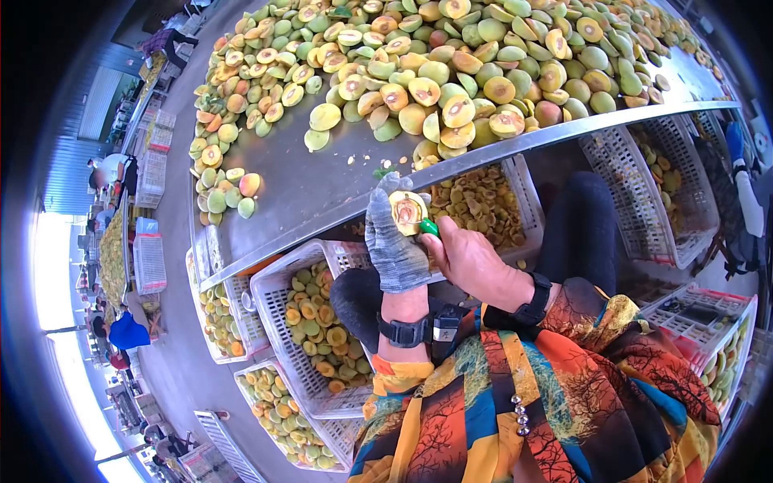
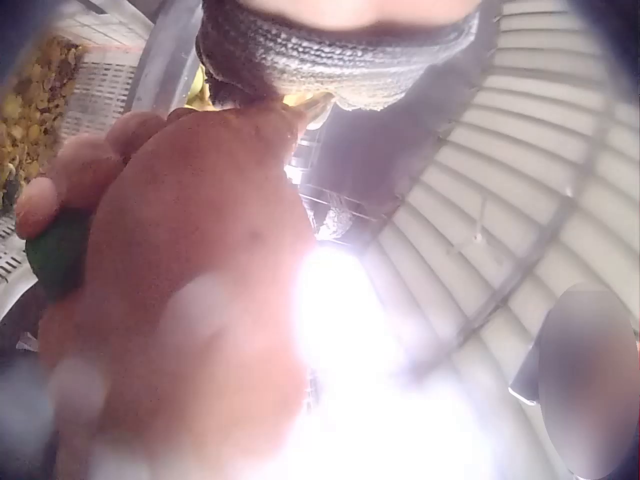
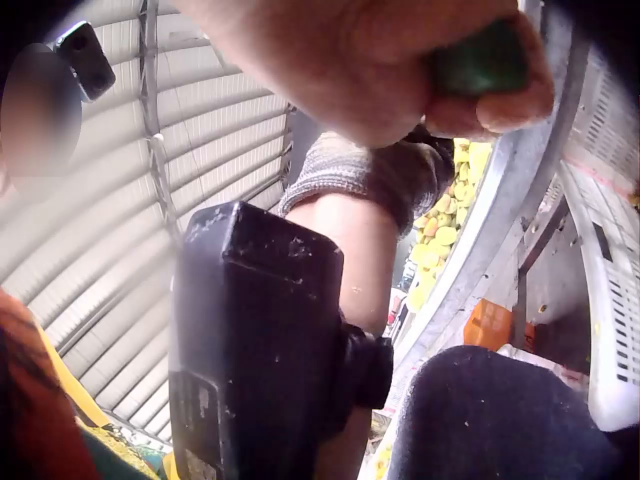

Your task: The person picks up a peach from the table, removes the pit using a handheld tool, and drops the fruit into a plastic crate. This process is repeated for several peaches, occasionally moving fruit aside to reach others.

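Metal-edged grey table (image 1: 314, 173); halved green-yellow fruit (image 1: 427, 91) heaped along far side, small scraps (image 1: 372, 160) near front edge.

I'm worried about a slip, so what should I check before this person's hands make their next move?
1. Left hand grips the halved fruit: ok.
2. Cut face turned up into view: ok.
3. Right hand holds the green handle: ok.
4. Glove on the left hand: ok.
5. Glove on the right hand: not ok, it is bare.
6. Tool's tip clear of the left fingers: cannot tell.
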Motion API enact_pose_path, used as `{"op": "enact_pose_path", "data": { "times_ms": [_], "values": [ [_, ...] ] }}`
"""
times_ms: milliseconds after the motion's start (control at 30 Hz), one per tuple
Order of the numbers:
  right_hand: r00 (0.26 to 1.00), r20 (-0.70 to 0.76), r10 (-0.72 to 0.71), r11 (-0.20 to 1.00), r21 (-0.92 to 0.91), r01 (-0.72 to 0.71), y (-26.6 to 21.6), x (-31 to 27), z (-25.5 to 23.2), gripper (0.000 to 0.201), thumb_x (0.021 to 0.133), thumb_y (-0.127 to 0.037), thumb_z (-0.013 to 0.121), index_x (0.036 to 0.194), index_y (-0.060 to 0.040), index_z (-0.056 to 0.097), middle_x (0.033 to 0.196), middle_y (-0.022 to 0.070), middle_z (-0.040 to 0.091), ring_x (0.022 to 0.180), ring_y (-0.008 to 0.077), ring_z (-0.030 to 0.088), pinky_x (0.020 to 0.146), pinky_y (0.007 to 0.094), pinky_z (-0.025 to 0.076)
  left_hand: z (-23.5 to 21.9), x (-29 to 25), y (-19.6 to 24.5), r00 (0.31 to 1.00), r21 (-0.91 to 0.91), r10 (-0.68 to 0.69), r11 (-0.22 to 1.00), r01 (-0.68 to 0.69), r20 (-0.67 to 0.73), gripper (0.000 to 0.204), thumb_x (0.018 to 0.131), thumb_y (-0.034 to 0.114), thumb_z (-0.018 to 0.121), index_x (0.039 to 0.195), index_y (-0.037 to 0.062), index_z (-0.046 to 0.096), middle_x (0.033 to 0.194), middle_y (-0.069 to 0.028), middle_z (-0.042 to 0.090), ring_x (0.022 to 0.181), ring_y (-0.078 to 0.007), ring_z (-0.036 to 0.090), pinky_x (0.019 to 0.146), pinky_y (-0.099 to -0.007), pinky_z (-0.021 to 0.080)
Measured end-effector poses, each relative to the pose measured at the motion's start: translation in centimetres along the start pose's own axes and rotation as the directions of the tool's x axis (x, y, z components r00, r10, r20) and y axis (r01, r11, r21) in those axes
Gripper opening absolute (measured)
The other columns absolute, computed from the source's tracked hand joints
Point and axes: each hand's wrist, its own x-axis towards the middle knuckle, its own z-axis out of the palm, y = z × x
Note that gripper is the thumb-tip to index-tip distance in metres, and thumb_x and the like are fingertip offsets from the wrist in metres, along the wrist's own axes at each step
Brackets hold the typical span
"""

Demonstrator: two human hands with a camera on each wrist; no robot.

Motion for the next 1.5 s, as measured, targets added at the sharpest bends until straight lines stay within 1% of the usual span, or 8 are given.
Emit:
{"op": "enact_pose_path", "data": {
  "times_ms": [833,1067,1233,1300,1367,1400,1433,1500],
  "values": [
    [0.869,0.494,0.021,0.957,0.243,-0.161,0.2,0.4,-1.9,0.036,0.092,-0.031,0.036,0.081,0.0019,0.047,0.056,0.0165,0.051,0.048,0.0297,0.054,0.043,0.0383,0.042,-3.4,1.6,1.9,0.877,0.355,-0.436,0.868,0.348,0.205,0.035,0.08,0.034,0.06,0.07,0.0003,0.06,0.063,-0.0121,0.06,0.057,-0.0204,0.059,0.055,-0.0288,0.049],
    [0.389,0.918,0.08,0.215,0.365,-0.906,-0.5,0.5,-2.2,0.039,0.092,-0.044,0.031,0.08,-0.0089,0.042,0.052,-0.0055,0.031,0.033,0.0026,0.026,0.028,0.0179,0.027,-4.1,1.3,-0.1,0.927,0.189,-0.281,0.953,0.238,0.247,0.049,0.081,0.049,0.051,0.07,0.0024,0.058,0.065,-0.012,0.058,0.05,-0.0232,0.056,0.047,-0.0304,0.048],
    [0.411,0.813,-0.412,-0.251,0.332,-0.909,4.2,0.5,-0.3,0.041,0.09,-0.048,0.033,0.083,-0.0089,0.043,0.052,-0.0054,0.03,0.032,0.0019,0.025,0.026,0.0179,0.024,-2.6,1.7,-0.9,0.933,0.032,-0.345,0.938,0.344,0.101,0.057,0.081,0.059,0.043,0.074,0.0051,0.059,0.069,-0.0125,0.06,0.053,-0.0265,0.056,0.049,-0.0335,0.049],
    [0.603,0.665,-0.44,-0.326,0.507,-0.798,4.6,0.4,-1.3,0.041,0.091,-0.047,0.033,0.084,-0.0086,0.045,0.052,-0.0053,0.031,0.033,0.0025,0.026,0.027,0.0186,0.025,-3.4,2.5,-1.8,0.916,-0.21,-0.322,0.938,0.275,-0.238,0.06,0.08,0.061,0.041,0.075,0.0046,0.059,0.073,-0.012,0.061,0.06,-0.0265,0.058,0.052,-0.0349,0.051],
    [0.664,0.747,-0.008,0.162,0.657,-0.737,5.1,1.5,-3.2,0.039,0.091,-0.042,0.037,0.08,-0.0054,0.048,0.05,0.0025,0.042,0.034,0.0148,0.038,0.034,0.0261,0.034,-3.9,1.6,-0.5,0.954,-0.109,-0.275,0.959,0.262,-0.123,0.058,0.082,0.058,0.039,0.083,0.0037,0.06,0.077,-0.0127,0.061,0.063,-0.0251,0.059,0.053,-0.0335,0.052],
    [0.843,0.506,0.18,0.777,0.453,-0.438,7.1,1.5,-2.2,0.037,0.088,-0.039,0.044,0.079,-0.0036,0.049,0.053,0.0093,0.047,0.041,0.0235,0.045,0.041,0.032,0.039,-3.7,1.0,0.6,0.973,0.006,-0.218,0.976,0.219,-0.078,0.057,0.083,0.057,0.04,0.084,0.0031,0.06,0.078,-0.013,0.062,0.063,-0.0244,0.059,0.054,-0.033,0.052],
    [0.978,0.181,0.109,0.988,-0.131,-0.086,8.9,1.5,-1.1,0.035,0.085,-0.036,0.05,0.077,-0.0018,0.05,0.057,0.016,0.053,0.049,0.0322,0.052,0.048,0.0379,0.043,-3.9,0.4,1.6,0.985,0.117,-0.169,0.978,0.17,-0.022,0.056,0.083,0.055,0.041,0.085,0.0025,0.06,0.078,-0.0134,0.062,0.063,-0.0238,0.059,0.054,-0.0324,0.052],
    [0.978,0.183,0.1,0.986,-0.153,-0.072,8.7,0.8,-2.3,0.035,0.082,-0.036,0.053,0.078,-0.0007,0.051,0.064,0.0197,0.055,0.058,0.0358,0.054,0.055,0.0408,0.044,-5.5,-0.8,4.2,0.992,0.196,0.049,0.98,-0.026,-0.115,0.051,0.084,0.051,0.044,0.084,0.0026,0.061,0.08,-0.0132,0.062,0.064,-0.0217,0.059,0.053,-0.0302,0.051]
  ]
}}
